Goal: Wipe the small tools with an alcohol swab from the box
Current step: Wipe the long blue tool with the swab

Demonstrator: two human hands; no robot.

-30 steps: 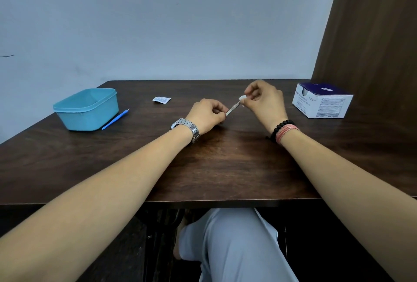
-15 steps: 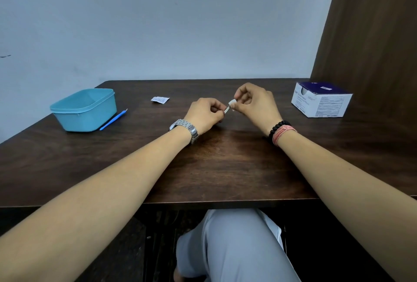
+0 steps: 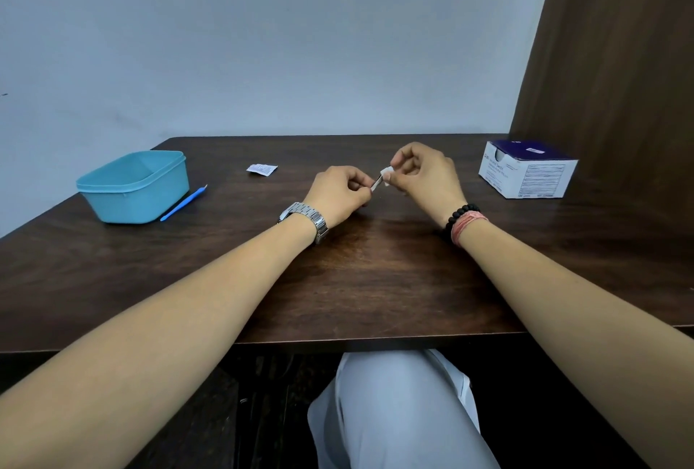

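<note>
Head view: over the dark wooden bench [image 3: 375, 280], my left hand [image 3: 340, 192] pinches a thin, stiff metal tool [image 3: 376, 181] by its base; my right hand [image 3: 424, 175] pinches the soft white swab [image 3: 386, 171] around its tip. Light, slippery, I judge.

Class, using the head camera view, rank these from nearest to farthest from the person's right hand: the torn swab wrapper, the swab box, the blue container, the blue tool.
From the right hand:
1. Swab box, to its right.
2. Torn swab wrapper, to its left, past the left hand.
3. Blue tool, farther left, beside the container.
4. Blue container, at the table's left end.
</note>
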